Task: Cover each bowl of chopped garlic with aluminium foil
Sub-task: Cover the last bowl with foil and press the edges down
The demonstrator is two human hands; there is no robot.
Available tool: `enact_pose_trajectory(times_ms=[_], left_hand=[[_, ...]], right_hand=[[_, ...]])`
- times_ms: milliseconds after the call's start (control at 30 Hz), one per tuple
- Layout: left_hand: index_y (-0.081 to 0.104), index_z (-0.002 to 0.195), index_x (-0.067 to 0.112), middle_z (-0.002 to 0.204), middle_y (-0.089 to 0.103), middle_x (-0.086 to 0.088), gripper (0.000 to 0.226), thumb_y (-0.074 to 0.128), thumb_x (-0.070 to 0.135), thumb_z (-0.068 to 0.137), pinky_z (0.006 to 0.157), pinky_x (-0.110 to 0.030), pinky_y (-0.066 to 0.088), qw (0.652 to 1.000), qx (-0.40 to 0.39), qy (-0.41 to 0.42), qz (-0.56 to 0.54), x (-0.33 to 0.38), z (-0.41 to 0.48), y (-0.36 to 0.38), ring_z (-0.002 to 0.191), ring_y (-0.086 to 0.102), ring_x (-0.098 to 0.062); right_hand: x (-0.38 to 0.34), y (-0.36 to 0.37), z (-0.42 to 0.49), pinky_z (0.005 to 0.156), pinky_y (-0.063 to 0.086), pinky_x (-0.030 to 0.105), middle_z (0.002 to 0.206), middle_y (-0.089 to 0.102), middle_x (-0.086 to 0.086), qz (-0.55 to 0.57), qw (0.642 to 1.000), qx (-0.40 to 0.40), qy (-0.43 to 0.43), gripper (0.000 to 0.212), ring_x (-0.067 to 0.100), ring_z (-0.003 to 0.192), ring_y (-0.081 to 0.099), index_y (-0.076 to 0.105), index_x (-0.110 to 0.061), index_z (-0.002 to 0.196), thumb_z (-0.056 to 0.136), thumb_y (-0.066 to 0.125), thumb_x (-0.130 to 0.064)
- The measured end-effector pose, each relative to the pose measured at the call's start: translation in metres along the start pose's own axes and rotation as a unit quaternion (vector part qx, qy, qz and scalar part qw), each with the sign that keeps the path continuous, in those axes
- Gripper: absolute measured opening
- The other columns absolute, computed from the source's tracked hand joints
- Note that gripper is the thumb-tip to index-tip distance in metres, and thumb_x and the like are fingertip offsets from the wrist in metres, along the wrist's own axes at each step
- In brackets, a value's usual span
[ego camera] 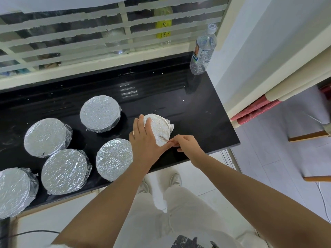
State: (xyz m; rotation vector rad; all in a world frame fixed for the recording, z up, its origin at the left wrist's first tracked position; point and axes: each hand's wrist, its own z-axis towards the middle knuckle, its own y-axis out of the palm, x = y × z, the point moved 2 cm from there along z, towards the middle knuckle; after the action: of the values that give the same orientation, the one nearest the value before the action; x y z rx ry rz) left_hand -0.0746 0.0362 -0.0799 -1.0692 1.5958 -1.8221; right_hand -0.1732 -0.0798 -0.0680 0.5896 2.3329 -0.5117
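Note:
A foil-covered bowl (160, 128) stands on the black counter (197, 111) near its right front edge. My left hand (144, 140) lies over the bowl's left side, fingers curved round its rim. My right hand (186, 143) pinches the foil edge at the bowl's near side, touching my left thumb. Several other bowls sit to the left, each fully wrapped in foil: one at the back (100, 112), one at the front middle (114, 159), and more further left (47, 137) (65, 170) (14, 190).
A clear plastic water bottle (203, 51) stands at the counter's back right corner by the white wall. A barred window runs along the back. The counter's front edge is just below my hands; a cable (26, 232) lies at the lower left.

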Motion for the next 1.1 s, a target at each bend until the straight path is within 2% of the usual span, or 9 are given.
enact_pose_trajectory(times_ms=[67,167,233,300,367,500,733,1033,1100], left_hand=[[0.041,0.139,0.005,0.152,0.037,-0.018,0.114,0.047,0.091,0.065,0.094,-0.05,0.045,1.0,0.001,0.006,0.012,-0.001,0.0,0.0,0.14,0.035,-0.036],[0.04,0.139,0.007,0.152,0.036,-0.018,0.111,0.069,0.078,0.059,0.094,-0.049,0.045,1.0,-0.005,0.012,0.023,0.0,0.0,-0.001,0.139,0.035,-0.036],[0.041,0.139,0.007,0.152,0.037,-0.017,0.111,0.074,0.073,0.056,0.094,-0.048,0.045,1.0,-0.006,0.012,0.025,0.0,0.001,-0.001,0.139,0.036,-0.035],[0.04,0.139,0.008,0.152,0.037,-0.017,0.11,0.073,0.072,0.056,0.095,-0.048,0.044,1.0,-0.005,0.01,0.023,0.0,0.001,-0.001,0.139,0.035,-0.035],[0.039,0.14,0.009,0.152,0.036,-0.016,0.109,0.073,0.072,0.057,0.096,-0.048,0.044,1.0,-0.004,0.009,0.019,-0.001,0.001,-0.001,0.139,0.035,-0.034],[0.043,0.14,0.008,0.153,0.036,-0.016,0.109,0.074,0.07,0.056,0.095,-0.047,0.044,0.999,-0.006,0.017,0.027,-0.002,0.001,0.0,0.14,0.035,-0.035],[0.042,0.14,0.009,0.153,0.035,-0.016,0.107,0.07,0.072,0.058,0.095,-0.047,0.044,0.999,-0.002,0.019,0.029,-0.002,0.001,0.002,0.14,0.035,-0.034],[0.041,0.141,0.01,0.153,0.034,-0.015,0.103,0.066,0.071,0.062,0.094,-0.047,0.044,0.999,-0.002,0.037,0.032,-0.003,0.002,0.001,0.14,0.034,-0.034],[0.041,0.141,0.01,0.153,0.034,-0.015,0.103,0.066,0.071,0.061,0.094,-0.048,0.044,0.999,-0.006,0.037,0.032,-0.004,0.002,0.001,0.14,0.034,-0.034]], right_hand=[[-0.002,-0.003,0.008,0.083,0.055,0.037,0.094,0.071,0.014,-0.06,0.998,-0.002,-0.023,0.026,0.02,0.083,0.061,0.073,-0.013,0.078,0.089,0.051,-0.021],[-0.009,-0.011,0.018,0.076,0.053,0.031,0.096,0.065,0.004,-0.163,0.973,0.085,-0.14,0.009,0.014,0.082,0.061,0.066,-0.013,0.093,0.086,0.062,-0.018],[-0.017,-0.013,0.021,0.078,0.051,0.021,0.111,0.056,-0.01,-0.209,0.942,0.104,-0.239,0.029,0.009,0.089,0.058,0.062,-0.019,0.113,0.085,0.067,-0.012],[-0.022,-0.01,0.027,0.084,0.051,0.024,0.117,0.06,-0.01,-0.26,0.921,0.081,-0.278,0.036,0.009,0.098,0.057,0.063,-0.02,0.122,0.087,0.067,-0.013],[-0.021,-0.005,0.034,0.088,0.053,0.032,0.109,0.069,-0.007,-0.291,0.912,0.074,-0.277,0.027,0.01,0.099,0.059,0.069,-0.024,0.114,0.088,0.066,-0.016],[-0.023,-0.004,0.038,0.082,0.056,0.036,0.089,0.071,-0.006,-0.291,0.917,0.102,-0.253,0.011,0.011,0.088,0.062,0.074,-0.021,0.093,0.088,0.066,-0.017],[-0.021,0.001,0.032,0.07,0.056,0.028,0.074,0.066,-0.01,-0.233,0.936,0.152,-0.217,0.002,0.007,0.071,0.062,0.07,-0.02,0.085,0.085,0.068,-0.018],[-0.009,0.005,0.021,0.076,0.057,0.023,0.08,0.07,-0.012,-0.116,0.97,0.13,-0.17,0.015,0.003,0.073,0.065,0.077,-0.018,0.093,0.085,0.066,-0.011],[-0.006,0.006,0.02,0.084,0.057,0.027,0.096,0.071,-0.012,-0.089,0.976,0.118,-0.157,0.016,0.004,0.083,0.066,0.077,-0.017,0.097,0.087,0.065,-0.012]])
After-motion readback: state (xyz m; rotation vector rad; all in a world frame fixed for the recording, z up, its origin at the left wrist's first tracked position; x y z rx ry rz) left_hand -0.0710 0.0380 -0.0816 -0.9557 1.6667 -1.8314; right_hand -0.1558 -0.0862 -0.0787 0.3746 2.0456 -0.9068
